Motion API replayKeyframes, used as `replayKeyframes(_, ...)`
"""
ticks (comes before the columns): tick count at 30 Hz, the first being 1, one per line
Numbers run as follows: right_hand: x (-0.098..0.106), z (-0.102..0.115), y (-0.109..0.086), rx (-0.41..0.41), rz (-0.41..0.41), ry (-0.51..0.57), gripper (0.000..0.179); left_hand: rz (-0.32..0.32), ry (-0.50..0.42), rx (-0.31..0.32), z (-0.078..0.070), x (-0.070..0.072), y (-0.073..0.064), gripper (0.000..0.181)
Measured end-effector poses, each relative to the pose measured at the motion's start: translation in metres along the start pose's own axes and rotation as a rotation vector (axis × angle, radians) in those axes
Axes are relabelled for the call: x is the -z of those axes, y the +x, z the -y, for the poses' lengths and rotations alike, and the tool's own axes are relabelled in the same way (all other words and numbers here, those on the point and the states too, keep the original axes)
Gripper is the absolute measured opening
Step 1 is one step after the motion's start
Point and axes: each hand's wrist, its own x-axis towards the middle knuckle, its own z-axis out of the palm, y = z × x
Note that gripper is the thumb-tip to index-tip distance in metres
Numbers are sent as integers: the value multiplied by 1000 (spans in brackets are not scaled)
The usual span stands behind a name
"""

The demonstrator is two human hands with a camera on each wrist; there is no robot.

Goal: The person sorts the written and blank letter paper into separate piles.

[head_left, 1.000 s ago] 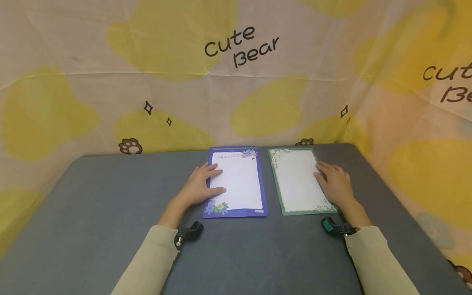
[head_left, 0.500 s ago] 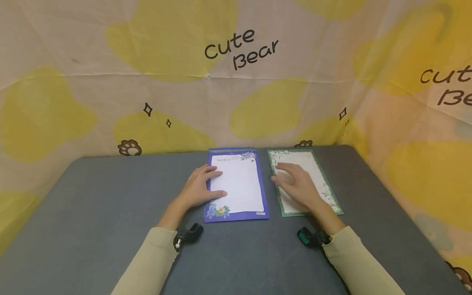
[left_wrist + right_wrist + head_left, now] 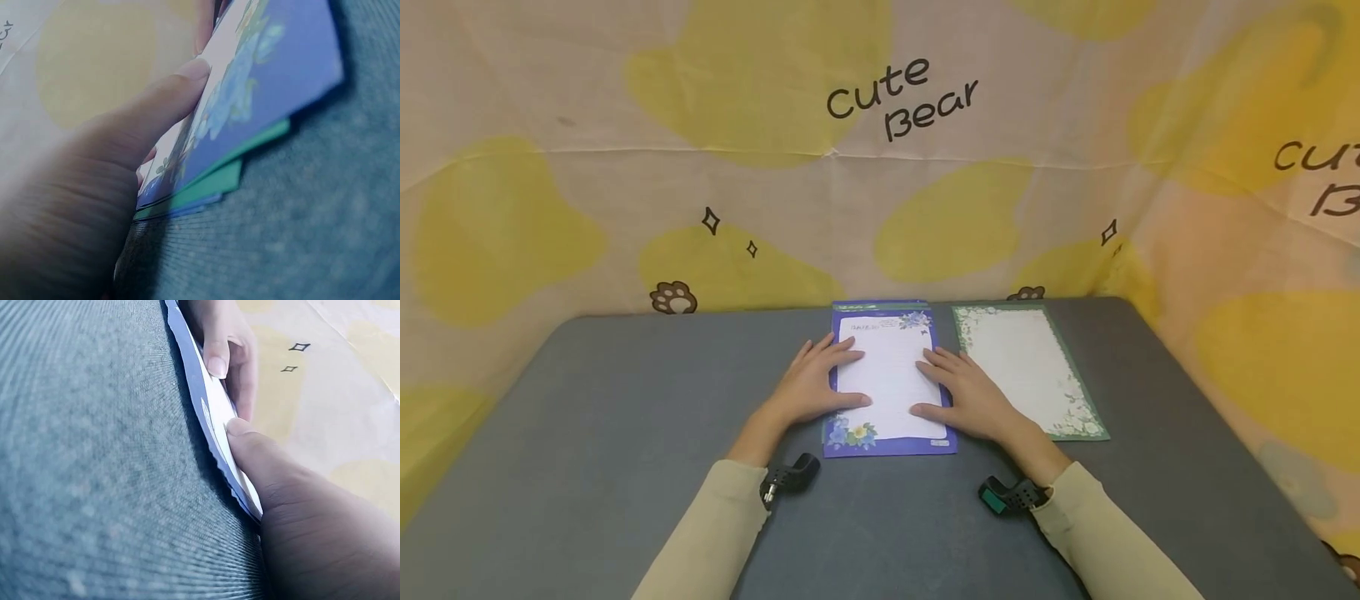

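A blue-bordered sheet of stationery paper [image 3: 891, 379], printed with flowers and bearing some writing along its top, lies on the table. Green and blue edges of further sheets [image 3: 215, 178] stick out under it in the left wrist view. My left hand [image 3: 808, 383] rests on the left side of this stack, fingers and thumb extended over the paper. On its right side my right hand [image 3: 967, 394] lies likewise, with its thumb [image 3: 259, 456] touching the white part. Just right of the stack is a green-bordered sheet [image 3: 1022, 358], partly covered by my right hand and wrist.
A dark grey table [image 3: 647, 400] carries the papers, which lie near its far edge. Behind and to the right hangs a cream and yellow cloth [image 3: 760, 192] with printed words. Black straps with small devices [image 3: 793, 477] sit on both wrists.
My right hand has moved left, from the green-bordered sheet's right edge across it to the blue-bordered stack. My left hand has stayed on the stack. A green strip now shows along the stack's top.
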Motion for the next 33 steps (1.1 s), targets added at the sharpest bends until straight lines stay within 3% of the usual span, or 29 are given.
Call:
replayKeyframes(18, 0, 2, -1, -8, -33, 13, 75, 31, 5, 19, -2, 0, 1, 75)
replayKeyframes(22, 2, 3, -1, -35, -102, 15, 74, 8, -6, 14, -1, -1, 1, 69)
replayKeyframes(26, 4, 4, -1, -116, -212, 51, 70, -20, -40, 12, 0, -1, 0, 63)
replayKeyframes(30, 4, 4, -1, -183, -311, 114, 62, -40, -71, 4, 0, 0, 0, 60)
replayKeyframes(33, 3, 5, 0, -181, -356, 196, 52, -71, -89, -25, 1, -1, 0, 58)
